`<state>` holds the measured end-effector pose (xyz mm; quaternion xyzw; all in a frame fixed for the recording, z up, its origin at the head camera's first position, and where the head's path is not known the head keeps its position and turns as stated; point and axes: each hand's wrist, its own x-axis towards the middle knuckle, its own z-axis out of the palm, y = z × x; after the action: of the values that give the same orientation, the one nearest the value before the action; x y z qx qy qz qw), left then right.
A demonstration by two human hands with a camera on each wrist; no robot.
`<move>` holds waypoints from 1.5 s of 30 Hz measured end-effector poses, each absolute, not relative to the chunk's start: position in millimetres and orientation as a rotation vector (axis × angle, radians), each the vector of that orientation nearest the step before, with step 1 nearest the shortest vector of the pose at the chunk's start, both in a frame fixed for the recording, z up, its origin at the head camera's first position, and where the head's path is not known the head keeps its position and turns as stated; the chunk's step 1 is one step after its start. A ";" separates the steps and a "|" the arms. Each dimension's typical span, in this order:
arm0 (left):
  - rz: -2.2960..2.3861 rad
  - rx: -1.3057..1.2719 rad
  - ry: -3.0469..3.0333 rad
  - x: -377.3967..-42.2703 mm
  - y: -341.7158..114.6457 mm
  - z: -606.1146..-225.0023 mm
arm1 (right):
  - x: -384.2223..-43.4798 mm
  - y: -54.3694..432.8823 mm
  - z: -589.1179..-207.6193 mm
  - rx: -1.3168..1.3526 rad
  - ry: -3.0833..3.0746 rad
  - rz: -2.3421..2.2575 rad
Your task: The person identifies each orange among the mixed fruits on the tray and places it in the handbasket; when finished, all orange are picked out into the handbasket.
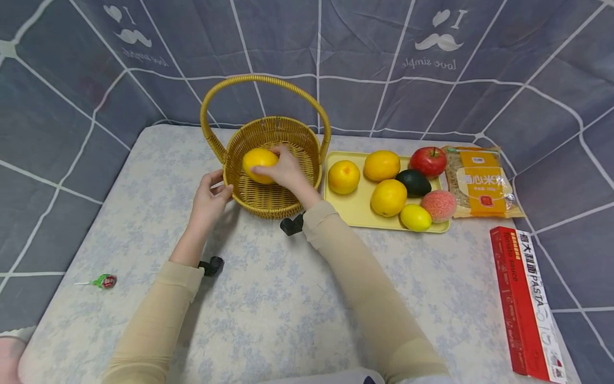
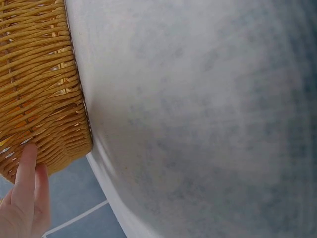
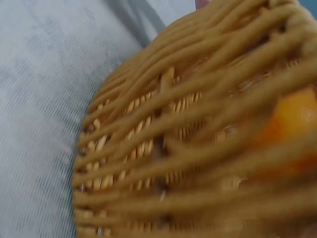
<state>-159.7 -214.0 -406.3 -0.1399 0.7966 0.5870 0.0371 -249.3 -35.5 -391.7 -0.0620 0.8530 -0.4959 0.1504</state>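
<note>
A yellow wicker basket (image 1: 268, 208) with a tall arched handle stands at the back of the table. Inside it, my right hand (image 1: 288, 172) holds an orange (image 1: 259, 160), thumb on the near side and fingers over the far side. My left hand (image 1: 211, 197) grips the basket's left rim. In the left wrist view, fingers of the left hand (image 2: 27, 198) lie against the woven outer wall (image 2: 44, 94). Through the weave in the right wrist view, part of the orange (image 3: 297, 116) shows, while the right hand is hidden there.
Right of the basket, a yellow tray (image 1: 352, 210) bears several oranges, an apple (image 1: 428, 162), an avocado (image 1: 413, 183), a peach (image 1: 438, 206) and a lemon (image 1: 415, 217). Beyond it lie a food packet (image 1: 484, 181) and a red pasta box (image 1: 525, 304). A lollipop (image 1: 106, 281) lies at left.
</note>
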 end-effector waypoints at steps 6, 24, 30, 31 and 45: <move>1.797 -0.441 2.445 -159.2 -213.9 -406.1 | -257.7 -46.4 -385.8 -0.089 2.350 -1.474; 1.812 -0.434 2.428 -158.8 -212.4 -404.7 | -269.1 -47.8 -368.4 0.108 2.041 -1.660; 1.804 -0.435 2.437 -157.0 -212.7 -406.7 | -273.3 -48.6 -370.5 0.128 2.016 -1.659; 1.806 -0.436 2.436 -156.7 -213.3 -406.9 | -273.9 -49.4 -370.2 0.123 2.017 -1.659; 1.854 -0.398 2.394 -155.7 -216.9 -411.4 | -281.6 -55.2 -381.1 0.044 2.221 -1.448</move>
<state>-155.7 -216.9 -411.4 -0.1302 0.7831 0.6066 0.0440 -281.6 -55.2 -381.1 0.0160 0.8127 -0.5296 0.2424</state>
